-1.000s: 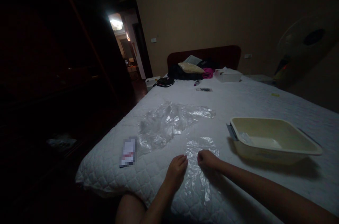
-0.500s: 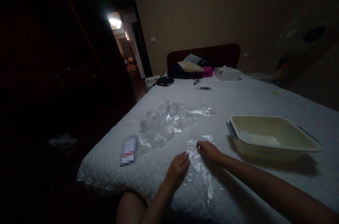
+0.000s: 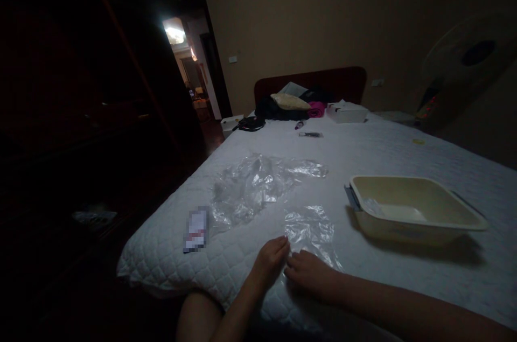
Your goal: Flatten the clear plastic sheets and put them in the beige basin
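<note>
A small clear plastic bag (image 3: 313, 223) lies spread on the white quilted bed, its near part under my hands. My left hand (image 3: 271, 260) is at the bag's left edge, with its fingers bent and pressed together on the film. Just right of it, my right hand (image 3: 310, 274) is palm down with curled fingers close together on the bag's near part; its thumb is hidden. The two hands' fingertips almost meet. Beyond them is a larger crumpled clear plastic sheet (image 3: 258, 183).
A cream plastic tub (image 3: 428, 231) stands on the bed (image 3: 238, 277) at the right, with a bit of clear plastic inside. A blurred card-like item (image 3: 196, 230) lies left. Toward the headboard are a black pouch (image 3: 251, 124), a white box (image 3: 347, 113) and piled cloths. A fan (image 3: 476, 54) stands right.
My right hand has moved toward me and slightly left over the bag, uncovering its far part. My left hand has barely shifted. The larger sheet and tub stay put.
</note>
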Tool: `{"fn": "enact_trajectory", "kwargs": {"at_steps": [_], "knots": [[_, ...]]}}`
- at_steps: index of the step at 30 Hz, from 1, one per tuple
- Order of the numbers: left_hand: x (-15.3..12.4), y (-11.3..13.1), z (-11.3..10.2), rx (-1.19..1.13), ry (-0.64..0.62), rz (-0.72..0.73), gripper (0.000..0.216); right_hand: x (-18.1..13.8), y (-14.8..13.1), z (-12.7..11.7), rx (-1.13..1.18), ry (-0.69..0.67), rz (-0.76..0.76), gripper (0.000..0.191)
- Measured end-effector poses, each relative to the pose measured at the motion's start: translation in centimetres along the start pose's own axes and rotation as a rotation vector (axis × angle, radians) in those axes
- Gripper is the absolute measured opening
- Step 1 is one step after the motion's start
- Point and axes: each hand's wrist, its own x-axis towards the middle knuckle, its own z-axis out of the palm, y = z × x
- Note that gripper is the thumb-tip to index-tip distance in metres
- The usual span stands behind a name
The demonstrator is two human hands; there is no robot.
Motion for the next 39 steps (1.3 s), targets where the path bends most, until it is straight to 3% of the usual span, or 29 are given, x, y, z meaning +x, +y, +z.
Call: {"fn": "enact_trajectory", "kwargs": {"at_steps": [5,13,18,26,33,39], "knots": [[0.1,-0.1,0.2,0.02,0.018,-0.02,0.027,-0.4,-0.9,1.1,-0.12,0.019,-0.121,0.014],[0.2,-0.1,0.0,0.008,0.016,0.008,0.026,-0.6,-0.2,1.2,-0.063,0.028,-0.063,0.017],[0.2,0.2,-0.3,0.021,0.014,0.035,0.027,-1.1,0.1,0.3,0.171,0.007,0.125,0.015],[0.1,0.4,-0.5,0.043,-0.017,0.069,0.024,-0.9,1.3,0.3,0.585,0.293,0.474,0.014],[0.4,0.3,-0.4,0.066,-0.057,0.06,0.022,-0.2,3.6,0.0,0.706,0.402,0.681,0.015],[0.4,0.4,-0.6,0.067,-0.074,0.066,0.023,-0.3,5.1,0.7,0.632,0.342,0.761,0.014]]}}
